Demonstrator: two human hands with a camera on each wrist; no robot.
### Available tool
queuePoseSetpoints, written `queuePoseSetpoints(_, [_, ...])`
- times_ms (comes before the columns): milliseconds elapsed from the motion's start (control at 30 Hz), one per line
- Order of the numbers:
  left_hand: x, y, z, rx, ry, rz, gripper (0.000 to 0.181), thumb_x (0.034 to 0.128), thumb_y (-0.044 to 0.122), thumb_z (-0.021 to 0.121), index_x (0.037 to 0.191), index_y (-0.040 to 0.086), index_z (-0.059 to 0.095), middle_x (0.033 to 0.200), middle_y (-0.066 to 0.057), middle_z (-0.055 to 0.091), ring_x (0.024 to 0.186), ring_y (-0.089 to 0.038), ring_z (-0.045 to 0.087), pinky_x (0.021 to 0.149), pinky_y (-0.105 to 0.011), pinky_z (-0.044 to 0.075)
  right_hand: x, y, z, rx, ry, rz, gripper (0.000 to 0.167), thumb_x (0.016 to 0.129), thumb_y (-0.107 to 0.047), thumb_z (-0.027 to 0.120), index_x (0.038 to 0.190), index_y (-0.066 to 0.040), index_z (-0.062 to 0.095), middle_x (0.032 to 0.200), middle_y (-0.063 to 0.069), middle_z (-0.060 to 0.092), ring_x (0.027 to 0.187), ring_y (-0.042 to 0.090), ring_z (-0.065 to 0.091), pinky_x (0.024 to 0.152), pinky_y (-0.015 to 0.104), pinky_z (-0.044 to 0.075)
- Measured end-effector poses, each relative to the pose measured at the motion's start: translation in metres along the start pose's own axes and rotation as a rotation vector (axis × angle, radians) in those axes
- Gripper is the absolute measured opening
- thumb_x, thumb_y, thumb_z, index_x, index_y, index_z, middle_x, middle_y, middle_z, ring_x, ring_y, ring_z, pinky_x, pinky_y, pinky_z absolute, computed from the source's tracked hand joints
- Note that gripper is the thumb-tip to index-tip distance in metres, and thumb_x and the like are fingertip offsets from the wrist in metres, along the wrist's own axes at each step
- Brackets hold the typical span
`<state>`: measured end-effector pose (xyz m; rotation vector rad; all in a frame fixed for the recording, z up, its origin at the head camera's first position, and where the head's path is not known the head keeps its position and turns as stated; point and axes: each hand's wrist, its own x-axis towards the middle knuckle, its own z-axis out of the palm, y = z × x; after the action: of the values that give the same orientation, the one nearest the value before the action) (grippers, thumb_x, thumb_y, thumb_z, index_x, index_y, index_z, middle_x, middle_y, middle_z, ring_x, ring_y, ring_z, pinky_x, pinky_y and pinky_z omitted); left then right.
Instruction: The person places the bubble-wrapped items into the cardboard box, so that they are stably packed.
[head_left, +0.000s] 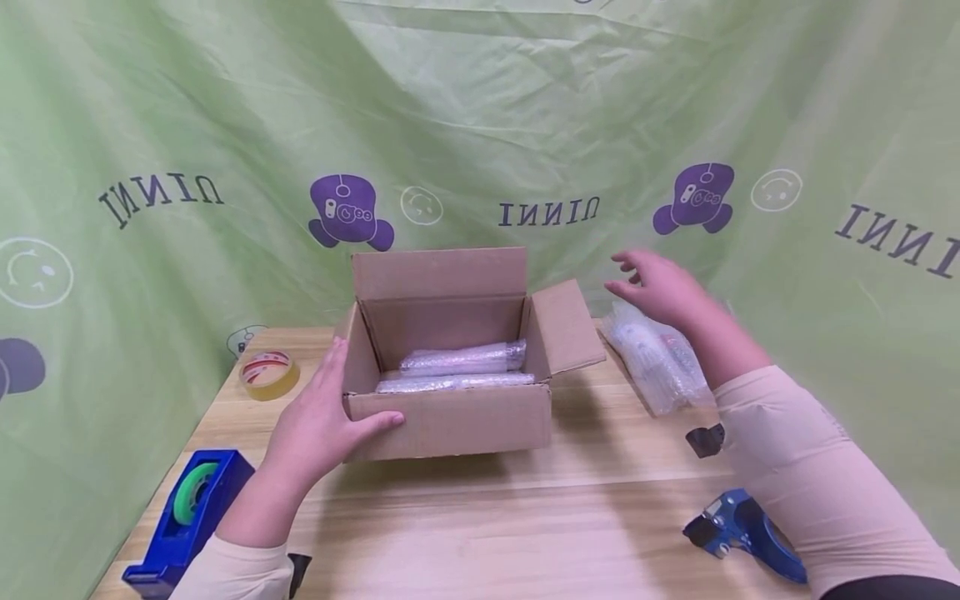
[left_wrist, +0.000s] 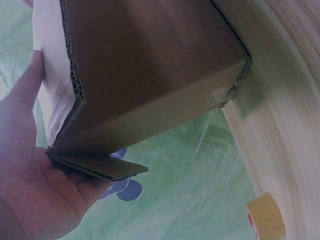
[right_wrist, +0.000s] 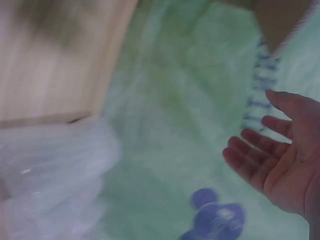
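Observation:
A cardboard box (head_left: 450,425) stands on the table with its top flaps spread apart. Two bubble-wrapped packages lie inside: a rear package (head_left: 457,359) and a front package (head_left: 453,383). My left hand (head_left: 318,425) grips the box's left front corner, thumb on the front side; in the left wrist view the fingers lie behind a cardboard flap (left_wrist: 95,165). To the right of the box, my right hand (head_left: 656,287) hovers over more bubble-wrapped items (head_left: 656,358). Nothing is in it, and its fingers look loosely bent in the right wrist view, apart from the wrap (right_wrist: 50,175).
At the left are a roll of yellowish tape (head_left: 270,375) and a blue tape dispenser (head_left: 191,517) with a green core. A blue hand-held tape cutter (head_left: 742,533) lies at the right front. Behind the table (head_left: 487,533) hangs a green printed curtain (head_left: 480,125).

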<state>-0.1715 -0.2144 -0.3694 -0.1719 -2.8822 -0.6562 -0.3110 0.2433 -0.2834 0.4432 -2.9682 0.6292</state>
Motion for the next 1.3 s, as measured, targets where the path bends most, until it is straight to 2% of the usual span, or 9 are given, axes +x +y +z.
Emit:
queuePoseSetpoints(267, [-0.002,0.0,0.002,-0.007,0.008,-0.002,0.131,0.0678,0.085,0.06,0.159,0.013,-0.001,0.165,-0.012,0.006,0.144,-0.045,0.028,0.105,-0.064,0.037,-0.002,0.047,0.03,-0.058,-0.052,0.123,0.075,0.097,-0.046,0.056,0.147,0.004,0.034,0.138,0.035,0.047,0.126,0.052,0.045,0.106,0.065,0.034])
queuePoseSetpoints(433, [-0.002,0.0,0.001,-0.004,0.011,-0.003,0.131,0.0681,0.084,0.061,0.159,0.013,-0.002,0.166,-0.011,0.005,0.144,-0.045,0.026,0.107,-0.064,0.034,-0.002,0.064,0.047,-0.047,-0.086,0.146,0.072,0.096,-0.041,0.059,0.144,0.008,0.037,0.136,0.036,0.048,0.125,0.054,0.045,0.106,0.065,0.034])
queuePoseSetpoints(633, [-0.001,-0.001,0.002,0.001,0.014,-0.003,0.132,0.0668,0.086,0.06,0.159,0.012,0.0,0.165,-0.012,0.006,0.144,-0.046,0.028,0.105,-0.065,0.037,-0.003,0.085,0.07,-0.121,-0.101,0.168,0.074,0.092,-0.038,0.064,0.141,0.011,0.04,0.138,0.039,0.044,0.126,0.058,0.04,0.107,0.065,0.032])
queuePoseSetpoints(800, [0.0,0.0,0.003,-0.003,0.016,-0.007,0.133,0.0657,0.085,0.062,0.159,0.011,0.003,0.165,-0.013,0.009,0.144,-0.045,0.028,0.105,-0.065,0.037,-0.007,0.094,0.083,-0.15,-0.134,0.202,0.076,0.086,-0.035,0.07,0.139,0.012,0.041,0.137,0.042,0.041,0.124,0.061,0.038,0.105,0.067,0.033])
queuePoseSetpoints(1033, [0.0,-0.001,0.003,0.005,0.017,-0.007,0.133,0.0657,0.085,0.062,0.159,0.009,0.004,0.165,-0.013,0.009,0.144,-0.044,0.028,0.105,-0.065,0.036,-0.011,0.094,0.088,-0.091,-0.174,0.262,0.078,0.081,-0.026,0.076,0.139,0.013,0.041,0.136,0.047,0.034,0.122,0.064,0.035,0.104,0.071,0.03])
queuePoseSetpoints(1300, [0.001,-0.001,0.002,0.007,0.015,0.001,0.132,0.0669,0.085,0.061,0.159,0.012,0.001,0.165,-0.011,0.006,0.144,-0.046,0.027,0.106,-0.065,0.036,-0.012,0.097,0.095,-0.087,-0.152,0.278,0.071,0.078,-0.014,0.076,0.134,0.013,0.042,0.128,0.047,0.037,0.113,0.064,0.042,0.095,0.07,0.038])
